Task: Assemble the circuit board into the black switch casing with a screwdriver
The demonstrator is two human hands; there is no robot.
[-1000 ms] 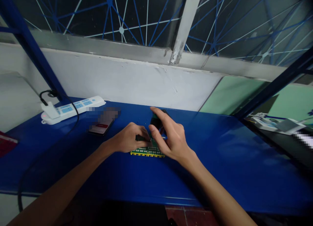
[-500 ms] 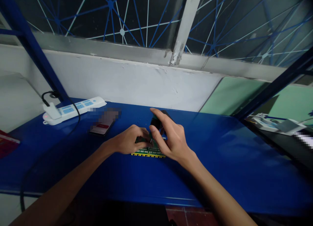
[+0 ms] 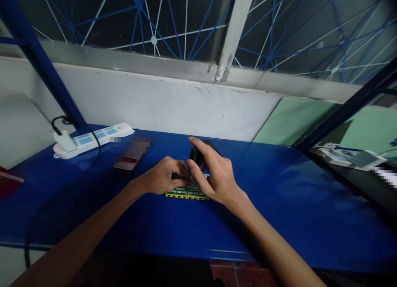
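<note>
A green circuit board [image 3: 194, 193] with a yellow strip along its near edge lies on the blue table, partly covered by both hands. My right hand [image 3: 218, 173] is closed around a dark green and black screwdriver [image 3: 195, 155], held tilted over the board. Its thin metal tip points down between my hands. From the left, my left hand [image 3: 163, 175] reaches over the board with thumb and fingers bent together close to that tip. What those fingertips pinch, if anything, is hidden.
On the blue table [image 3: 279, 204], a phone [image 3: 132, 154] lies left of my hands. Behind it is a white power strip [image 3: 96, 137] with a black cable [image 3: 96, 144]. A dark boxy object [image 3: 214, 144] shows behind my right hand. A red item [image 3: 9, 181] sits far left.
Both hands stay over the board in nearly the same pose. The screwdriver in my right hand has tilted slightly. The whole view has shifted a little.
</note>
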